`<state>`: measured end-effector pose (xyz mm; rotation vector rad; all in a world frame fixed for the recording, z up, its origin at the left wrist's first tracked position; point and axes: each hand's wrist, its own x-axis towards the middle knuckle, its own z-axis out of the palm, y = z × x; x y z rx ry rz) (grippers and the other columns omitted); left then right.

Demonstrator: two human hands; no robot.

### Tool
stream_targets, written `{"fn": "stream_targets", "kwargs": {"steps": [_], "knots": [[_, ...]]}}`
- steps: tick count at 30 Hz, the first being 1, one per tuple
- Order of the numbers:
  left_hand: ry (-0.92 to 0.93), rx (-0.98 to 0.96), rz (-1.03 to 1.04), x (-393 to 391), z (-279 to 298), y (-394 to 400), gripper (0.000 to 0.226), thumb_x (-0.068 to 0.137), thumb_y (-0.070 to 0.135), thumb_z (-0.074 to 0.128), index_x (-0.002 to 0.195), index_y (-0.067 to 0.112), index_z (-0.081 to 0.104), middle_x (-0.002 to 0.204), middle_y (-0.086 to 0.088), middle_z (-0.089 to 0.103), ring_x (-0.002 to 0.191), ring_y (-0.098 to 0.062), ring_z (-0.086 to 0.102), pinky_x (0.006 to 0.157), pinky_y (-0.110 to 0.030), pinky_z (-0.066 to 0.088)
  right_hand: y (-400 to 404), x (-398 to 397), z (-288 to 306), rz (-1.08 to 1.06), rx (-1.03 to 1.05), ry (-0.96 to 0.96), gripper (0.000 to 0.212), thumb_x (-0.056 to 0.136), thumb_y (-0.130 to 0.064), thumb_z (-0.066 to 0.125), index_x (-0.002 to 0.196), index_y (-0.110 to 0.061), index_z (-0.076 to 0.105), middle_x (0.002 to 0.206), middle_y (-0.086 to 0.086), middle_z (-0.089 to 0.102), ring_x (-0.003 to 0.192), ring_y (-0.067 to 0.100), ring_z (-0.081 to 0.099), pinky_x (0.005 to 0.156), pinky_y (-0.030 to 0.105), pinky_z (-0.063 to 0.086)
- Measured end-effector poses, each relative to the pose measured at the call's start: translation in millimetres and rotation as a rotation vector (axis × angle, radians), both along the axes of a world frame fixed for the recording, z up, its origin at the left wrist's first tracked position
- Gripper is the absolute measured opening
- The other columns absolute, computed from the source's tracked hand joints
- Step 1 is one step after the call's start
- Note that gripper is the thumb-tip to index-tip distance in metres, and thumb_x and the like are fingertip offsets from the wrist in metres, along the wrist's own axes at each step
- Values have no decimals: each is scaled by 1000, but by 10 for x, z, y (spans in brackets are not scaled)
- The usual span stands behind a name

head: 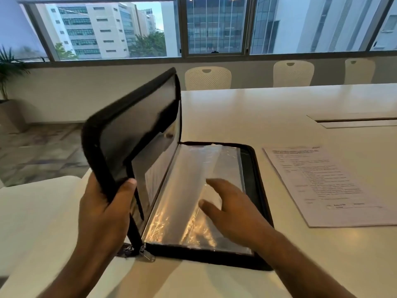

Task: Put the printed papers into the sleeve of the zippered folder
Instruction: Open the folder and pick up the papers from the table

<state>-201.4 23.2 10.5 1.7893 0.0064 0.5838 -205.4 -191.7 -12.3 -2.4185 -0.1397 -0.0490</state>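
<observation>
A black zippered folder lies open on the white table near its front edge. Its left cover stands almost upright, with my left hand gripping the cover's lower edge, thumb on the inside. Several clear plastic sleeves lie on the right half, one partly lifted. My right hand rests on these sleeves with fingers spread, holding nothing. The printed papers lie flat on the table to the right of the folder, apart from both hands.
The white table stretches back to several white chairs under a row of windows. A cable hatch is set into the tabletop at the right. The folder's metal zipper pulls hang at its near left corner. A plant stands far left.
</observation>
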Motion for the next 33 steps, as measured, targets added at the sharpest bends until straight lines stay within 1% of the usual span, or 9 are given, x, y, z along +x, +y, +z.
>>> {"fn": "stream_targets", "kwargs": {"steps": [4, 7, 10, 14, 16, 20, 24, 28, 33], "knots": [[22, -148, 47, 31, -15, 122, 19, 88, 25, 63, 104, 35, 59, 97, 9, 66, 95, -11, 61, 76, -31, 46, -70, -70, -407, -58, -334, 112, 76, 91, -64, 30, 152, -25, 6, 162, -3, 3, 148, 17, -3, 118, 40, 1], [68, -270, 103, 44, -54, 199, 32, 91, 20, 62, 120, 33, 60, 108, 15, 67, 106, -13, 62, 86, -32, 48, -172, -56, -511, -37, -398, 112, 87, 82, -73, 11, 152, -25, -5, 161, -3, -11, 146, 16, -15, 118, 39, -7], [133, -383, 153, 41, -112, 260, 36, 92, 23, 61, 127, 27, 57, 113, 7, 66, 108, -19, 61, 92, -36, 47, -303, 19, -551, 9, -434, 93, 90, 78, -77, 5, 152, -26, -9, 160, -4, -14, 145, 14, -18, 119, 39, -7], [259, -537, 190, -28, -230, 342, 22, 93, 24, 61, 115, 24, 58, 96, 5, 65, 92, -14, 61, 84, -30, 47, -501, 106, -578, 74, -481, 69, 90, 79, -79, 3, 151, -27, -8, 160, -5, -14, 145, 10, -18, 118, 35, -9], [317, -562, 194, -56, -306, 379, 26, 92, 26, 62, 118, 23, 60, 96, 4, 67, 95, -17, 63, 85, -35, 50, -580, 145, -571, 106, -486, 61, 93, 76, -81, 0, 151, -27, -7, 160, -6, -13, 144, 9, -17, 117, 34, -9], [350, -641, 167, -126, -434, 444, 22, 93, 21, 60, 115, 26, 62, 94, 1, 70, 90, -18, 66, 68, -39, 52, -688, 221, -572, 149, -498, 61, 96, 72, -84, -3, 151, -28, -9, 159, -7, -14, 143, 7, -19, 118, 33, -8], [435, -726, 133, -199, -529, 475, 30, 93, 20, 60, 123, 16, 58, 99, -10, 72, 88, -23, 69, 68, -44, 54, -755, 255, -592, 171, -506, 58, 95, 73, -84, -3, 150, -29, -9, 159, -8, -14, 143, 6, -19, 120, 35, -5], [473, -697, 128, -248, -574, 541, 34, 87, 19, 66, 119, 11, 58, 97, -16, 72, 82, -27, 72, 70, -46, 56, -823, 254, -586, 184, -513, 59, 95, 73, -84, -3, 150, -30, -10, 159, -9, -15, 143, 4, -20, 119, 33, -5], [371, -506, 205, -259, -640, 713, 64, 55, 23, 87, 115, 13, 66, 104, -11, 73, 96, -29, 71, 82, -44, 55, -865, 238, -577, 197, -515, 53, 97, 71, -85, -4, 151, -30, -10, 158, -10, -16, 143, 4, -21, 119, 33, -6]]}}
